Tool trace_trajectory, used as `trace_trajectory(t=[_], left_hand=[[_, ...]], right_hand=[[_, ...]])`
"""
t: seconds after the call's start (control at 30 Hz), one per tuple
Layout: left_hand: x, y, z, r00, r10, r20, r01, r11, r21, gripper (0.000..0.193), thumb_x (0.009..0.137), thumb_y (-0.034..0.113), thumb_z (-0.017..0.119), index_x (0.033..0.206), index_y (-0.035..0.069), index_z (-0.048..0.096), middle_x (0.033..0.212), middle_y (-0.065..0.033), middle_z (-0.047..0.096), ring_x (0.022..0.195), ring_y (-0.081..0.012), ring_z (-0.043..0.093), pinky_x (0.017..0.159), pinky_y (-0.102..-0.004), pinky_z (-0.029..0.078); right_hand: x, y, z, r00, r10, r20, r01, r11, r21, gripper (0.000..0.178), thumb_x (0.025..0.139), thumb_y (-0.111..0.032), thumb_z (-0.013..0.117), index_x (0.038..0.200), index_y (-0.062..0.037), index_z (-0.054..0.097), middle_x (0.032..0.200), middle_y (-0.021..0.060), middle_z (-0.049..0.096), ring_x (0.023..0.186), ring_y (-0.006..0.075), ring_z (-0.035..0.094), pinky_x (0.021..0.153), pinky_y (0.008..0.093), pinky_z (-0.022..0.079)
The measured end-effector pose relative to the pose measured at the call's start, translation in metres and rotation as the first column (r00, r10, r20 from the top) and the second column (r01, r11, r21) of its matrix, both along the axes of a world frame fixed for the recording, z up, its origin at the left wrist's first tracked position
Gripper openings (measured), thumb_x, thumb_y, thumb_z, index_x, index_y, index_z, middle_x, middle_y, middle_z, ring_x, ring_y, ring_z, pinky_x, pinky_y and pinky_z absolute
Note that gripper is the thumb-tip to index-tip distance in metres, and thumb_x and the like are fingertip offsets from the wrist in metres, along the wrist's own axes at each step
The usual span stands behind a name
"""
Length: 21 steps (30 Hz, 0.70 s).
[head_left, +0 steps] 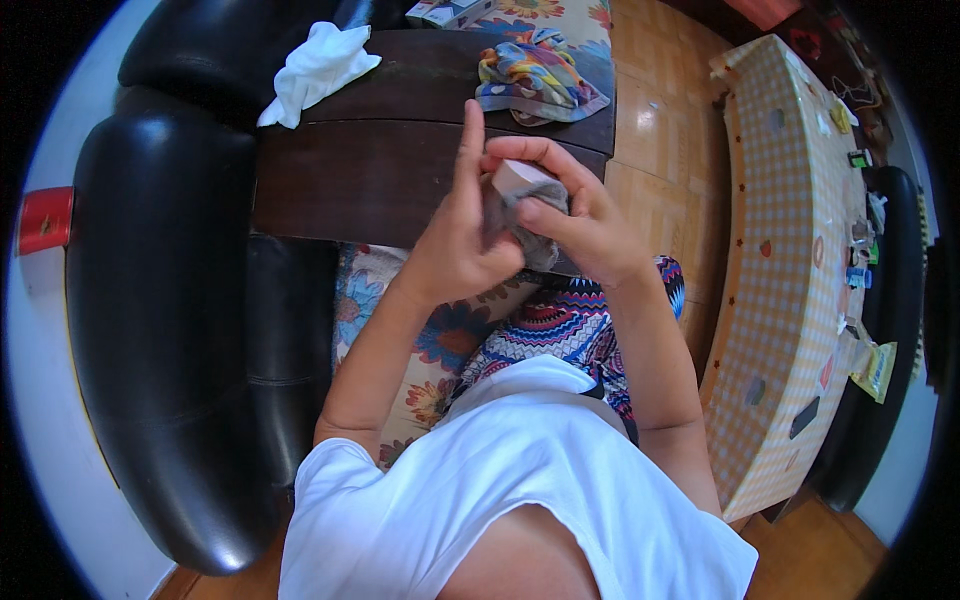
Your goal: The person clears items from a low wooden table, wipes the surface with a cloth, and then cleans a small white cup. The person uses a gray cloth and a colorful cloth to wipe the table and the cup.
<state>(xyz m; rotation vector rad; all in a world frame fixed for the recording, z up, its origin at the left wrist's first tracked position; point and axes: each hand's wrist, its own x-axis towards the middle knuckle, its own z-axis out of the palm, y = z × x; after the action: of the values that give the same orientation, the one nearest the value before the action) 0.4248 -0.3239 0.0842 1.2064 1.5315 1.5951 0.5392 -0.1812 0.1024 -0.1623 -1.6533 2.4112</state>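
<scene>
Both my hands meet in front of me over the near edge of a dark wooden table (380,170). My right hand (580,215) grips a small pale block-shaped object (522,177) wrapped partly in a grey cloth (530,240). My left hand (455,240) holds the grey cloth against the block from the left, its index finger pointing straight up. The cloth hangs a little below my fingers. Most of the block is hidden by the cloth and my fingers.
A crumpled white cloth (318,68) lies on the table's far left, a folded multicoloured cloth (535,80) at its far right. A black leather sofa (160,300) curves along my left. A table with a checked yellow cover (790,260) and small items stands to my right.
</scene>
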Motion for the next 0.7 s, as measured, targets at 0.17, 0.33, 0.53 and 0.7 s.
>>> trace_trajectory(t=[0.17, 0.33, 0.53, 0.7], left_hand=[[0.007, -0.001, 0.000, 0.989, 0.097, -0.111, -0.088, 0.993, 0.079, 0.120, 0.070, 0.008, 0.060, 0.166, 0.010, -0.011, 0.146, -0.0258, 0.044, 0.130, -0.0368, 0.055, 0.110, -0.0409, 0.044], [-0.005, -0.007, 0.002, 0.994, -0.109, -0.001, 0.108, 0.991, 0.078, 0.117, 0.075, 0.009, 0.060, 0.165, 0.010, -0.014, 0.149, -0.0247, 0.043, 0.132, -0.0340, 0.054, 0.112, -0.0418, 0.042], [0.004, 0.000, 0.015, 0.978, 0.076, -0.195, -0.123, 0.963, -0.241, 0.115, 0.078, 0.005, 0.066, 0.166, 0.012, -0.008, 0.152, -0.0245, 0.044, 0.139, -0.0359, 0.050, 0.115, -0.0457, 0.042], [-0.005, -0.002, -0.007, 0.870, -0.018, 0.493, -0.001, 0.999, 0.038, 0.129, 0.075, 0.005, 0.086, 0.163, 0.009, -0.007, 0.139, -0.0213, 0.055, 0.124, -0.0276, 0.061, 0.105, -0.0389, 0.050]], right_hand=[[-0.003, -0.003, 0.005, 1.000, -0.004, 0.000, 0.004, 0.999, 0.047, 0.053, 0.094, -0.023, 0.076, 0.140, -0.0035, 0.058, 0.133, 0.0047, 0.062, 0.121, 0.0124, 0.057, 0.105, 0.0282, 0.046], [0.003, 0.015, 0.008, 0.980, 0.197, -0.038, -0.200, 0.967, -0.157, 0.077, 0.090, -0.035, 0.082, 0.149, 0.0004, 0.048, 0.141, 0.0129, 0.058, 0.131, 0.0206, 0.056, 0.112, 0.0342, 0.044], [-0.009, -0.006, 0.002, 0.998, -0.059, 0.003, 0.059, 0.998, -0.024, 0.049, 0.093, -0.023, 0.078, 0.133, -0.0050, 0.058, 0.125, 0.0035, 0.063, 0.114, 0.0117, 0.059, 0.102, 0.0281, 0.048], [-0.005, -0.002, 0.009, 0.987, -0.091, -0.133, 0.074, 0.989, -0.127, 0.063, 0.093, -0.028, 0.078, 0.146, -0.0049, 0.051, 0.133, 0.0077, 0.062, 0.121, 0.0147, 0.059, 0.106, 0.0295, 0.046]])
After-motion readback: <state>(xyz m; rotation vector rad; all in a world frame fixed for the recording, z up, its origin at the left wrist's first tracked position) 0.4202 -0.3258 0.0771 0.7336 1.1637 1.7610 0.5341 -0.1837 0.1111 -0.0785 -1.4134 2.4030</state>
